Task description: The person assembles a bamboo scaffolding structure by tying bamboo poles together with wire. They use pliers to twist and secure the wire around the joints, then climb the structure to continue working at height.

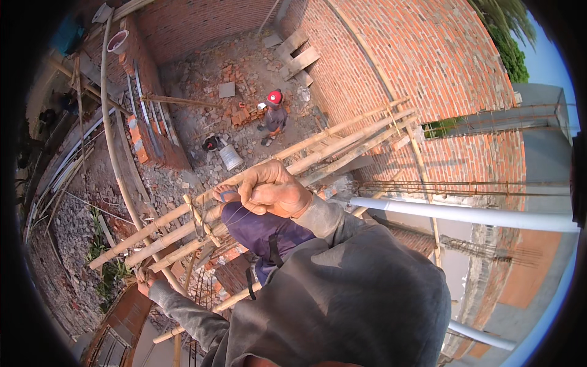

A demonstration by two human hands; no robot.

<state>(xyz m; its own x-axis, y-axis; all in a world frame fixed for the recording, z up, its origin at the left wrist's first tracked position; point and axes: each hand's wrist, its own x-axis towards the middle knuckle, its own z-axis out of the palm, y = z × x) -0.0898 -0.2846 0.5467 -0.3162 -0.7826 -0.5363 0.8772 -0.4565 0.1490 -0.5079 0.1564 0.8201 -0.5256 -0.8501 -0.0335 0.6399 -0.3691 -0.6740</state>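
Observation:
My right hand (pixel 276 191) is raised above the bamboo platform, fingers curled in a pinch. From it a thin string or wire (pixel 237 219) runs down toward the lower left. Out at the left, my left hand (pixel 145 280) is closed beside a curved upright bamboo pole (pixel 126 189), close to the ends of the platform poles. Whatever its fingers grip is too small to make out. Several bamboo poles (pixel 160 246) lie side by side below me, crossed by short pieces. My sandalled foot (pixel 226 194) rests on them, just left of the right hand.
Far below, a person in a red helmet (pixel 274 98) is among broken bricks near a white bucket (pixel 230 157). Brick walls (pixel 428 55) rise at the back and right. A white pipe (pixel 471 214) and thin steel bars (pixel 452 186) stretch across the right side.

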